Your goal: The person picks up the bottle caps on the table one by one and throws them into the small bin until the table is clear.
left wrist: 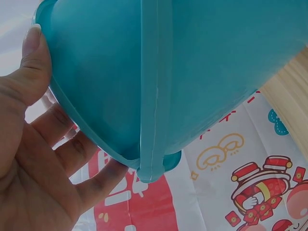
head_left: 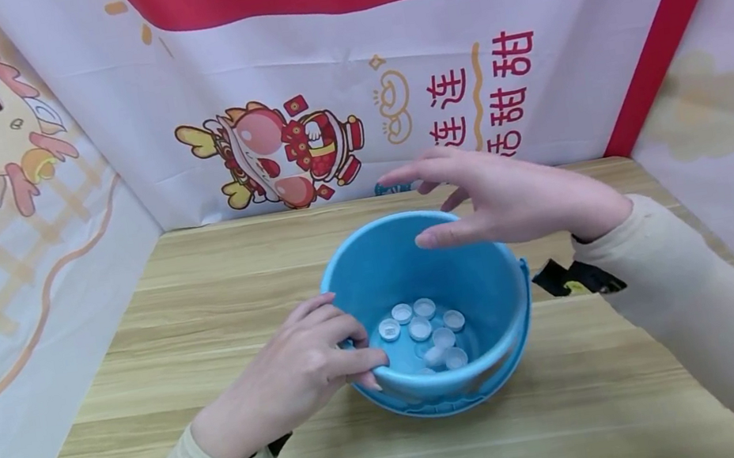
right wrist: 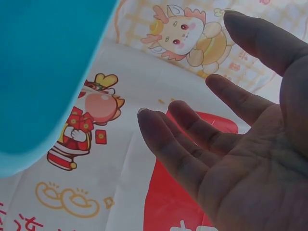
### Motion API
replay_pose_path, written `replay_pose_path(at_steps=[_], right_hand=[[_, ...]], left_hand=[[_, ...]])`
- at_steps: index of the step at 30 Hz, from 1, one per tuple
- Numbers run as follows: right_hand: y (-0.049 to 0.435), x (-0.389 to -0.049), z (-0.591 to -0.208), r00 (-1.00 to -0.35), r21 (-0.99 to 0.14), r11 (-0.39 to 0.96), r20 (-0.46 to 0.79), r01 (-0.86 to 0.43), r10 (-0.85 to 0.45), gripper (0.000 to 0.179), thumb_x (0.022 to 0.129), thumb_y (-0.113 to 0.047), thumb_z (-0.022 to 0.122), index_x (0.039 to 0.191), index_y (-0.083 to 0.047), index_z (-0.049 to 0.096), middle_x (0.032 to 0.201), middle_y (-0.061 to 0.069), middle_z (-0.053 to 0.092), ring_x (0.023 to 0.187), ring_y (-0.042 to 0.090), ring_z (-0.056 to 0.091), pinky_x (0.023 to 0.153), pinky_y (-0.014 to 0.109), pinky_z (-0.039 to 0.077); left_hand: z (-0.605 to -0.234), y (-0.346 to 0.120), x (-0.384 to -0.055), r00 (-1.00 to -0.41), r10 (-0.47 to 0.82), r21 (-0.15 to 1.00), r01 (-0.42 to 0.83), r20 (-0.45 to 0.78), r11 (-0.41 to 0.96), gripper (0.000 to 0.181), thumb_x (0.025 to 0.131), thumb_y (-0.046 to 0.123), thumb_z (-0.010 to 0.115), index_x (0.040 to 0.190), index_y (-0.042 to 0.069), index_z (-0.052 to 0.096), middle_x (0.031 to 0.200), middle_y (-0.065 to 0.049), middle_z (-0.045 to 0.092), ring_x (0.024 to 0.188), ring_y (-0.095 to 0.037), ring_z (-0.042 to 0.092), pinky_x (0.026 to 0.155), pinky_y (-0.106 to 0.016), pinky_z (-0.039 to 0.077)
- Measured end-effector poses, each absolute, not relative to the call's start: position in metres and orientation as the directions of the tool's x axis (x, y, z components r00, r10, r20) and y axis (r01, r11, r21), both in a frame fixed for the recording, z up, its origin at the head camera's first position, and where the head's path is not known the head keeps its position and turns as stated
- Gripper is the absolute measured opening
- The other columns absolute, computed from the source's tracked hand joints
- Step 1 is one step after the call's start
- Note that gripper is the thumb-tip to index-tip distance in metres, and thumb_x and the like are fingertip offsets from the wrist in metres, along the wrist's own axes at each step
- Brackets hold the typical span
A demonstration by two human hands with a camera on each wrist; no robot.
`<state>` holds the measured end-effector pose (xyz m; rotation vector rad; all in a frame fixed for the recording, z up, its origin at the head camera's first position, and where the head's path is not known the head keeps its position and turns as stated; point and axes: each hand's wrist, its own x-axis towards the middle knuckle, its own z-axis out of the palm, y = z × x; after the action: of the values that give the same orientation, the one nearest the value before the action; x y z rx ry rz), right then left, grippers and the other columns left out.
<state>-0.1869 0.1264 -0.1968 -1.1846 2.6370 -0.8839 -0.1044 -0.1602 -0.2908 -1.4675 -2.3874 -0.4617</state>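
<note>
A blue bucket stands on the wooden table, its handle hanging down along the right and near side. Several small whitish round caps lie on its bottom. My left hand grips the bucket's rim on the near left, fingers bent over the edge. The left wrist view shows the thumb on one side of the rim and the other fingers on the other side. Over the far right part of the rim hovers my right hand, fingers spread and holding nothing; in the right wrist view the hand is apart from the bucket.
The wood-grained table surrounds the bucket. Behind it hangs a white and red printed cloth, with more printed cloth along the left and right sides. A black strap hangs at the right sleeve.
</note>
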Motion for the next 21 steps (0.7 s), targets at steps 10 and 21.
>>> replay_pose_path(at_steps=[10,21], right_hand=[[0.133,-0.192,-0.200,-0.716,-0.588,0.530,0.123,-0.610,-0.688,0.068,0.086,-0.026,0.079,0.146,-0.022,0.048,0.143,-0.002,0.047,0.122,0.020,0.050,0.089,0.044,0.054],[0.156,-0.192,-0.216,-0.776,-0.625,0.541,0.170,-0.562,-0.608,0.065,0.086,-0.023,0.080,0.144,-0.021,0.051,0.141,-0.002,0.051,0.120,0.021,0.053,0.087,0.044,0.055]], left_hand=[[-0.292,-0.163,-0.105,-0.418,0.806,0.099,0.904,0.419,0.417,0.025,0.081,0.033,0.078,0.104,0.023,0.078,0.093,0.001,0.067,0.093,-0.019,0.062,0.101,-0.058,0.042],[-0.294,-0.169,-0.105,-0.372,0.816,0.096,0.924,0.443,0.370,0.029,0.083,0.034,0.076,0.109,0.022,0.076,0.097,0.002,0.067,0.097,-0.017,0.061,0.099,-0.058,0.043]])
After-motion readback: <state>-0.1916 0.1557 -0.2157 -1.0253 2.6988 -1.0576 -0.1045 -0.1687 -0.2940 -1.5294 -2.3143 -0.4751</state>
